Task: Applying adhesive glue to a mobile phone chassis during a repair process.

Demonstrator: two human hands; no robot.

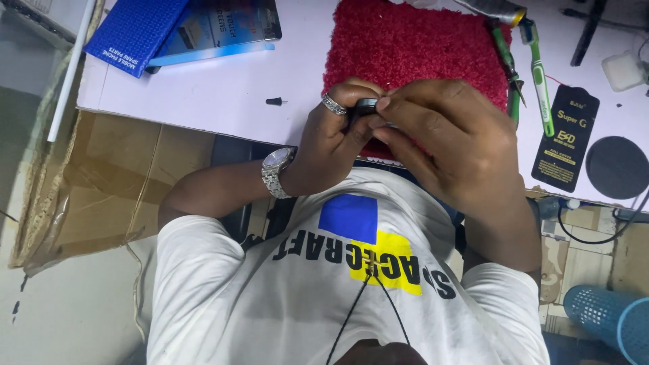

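The small dark object [367, 105] is almost swallowed by the two hands; only a dark rounded edge shows between the fingers, so I cannot make out what kind of thing it is. It is held just above the near edge of the red fluffy mat [412, 44]. The left hand [338, 132], with a ring on one finger and a silver wristwatch [276, 172] at the wrist, is closed around it from one side. The right hand [449, 138] is curled over it from the other side, its fingertips pressing on the top, and hides most of what lies beneath.

Beyond the mat, a green-handled tool [539, 78] and a thinner green tool [506, 61] lie side by side, their far ends cut off. A black flat packet [566, 137] sits beside a dark round pad [616, 167]. A tiny black bit [273, 101] lies alone on the white table [216, 94]. At the far corner rest a blue textured pouch [135, 30] and a blue box [216, 30], both partly out of frame.

Below the table edge, brown cardboard [108, 182] covers the floor, and a blue perforated basket [608, 321] stands at the corner, partly cropped.
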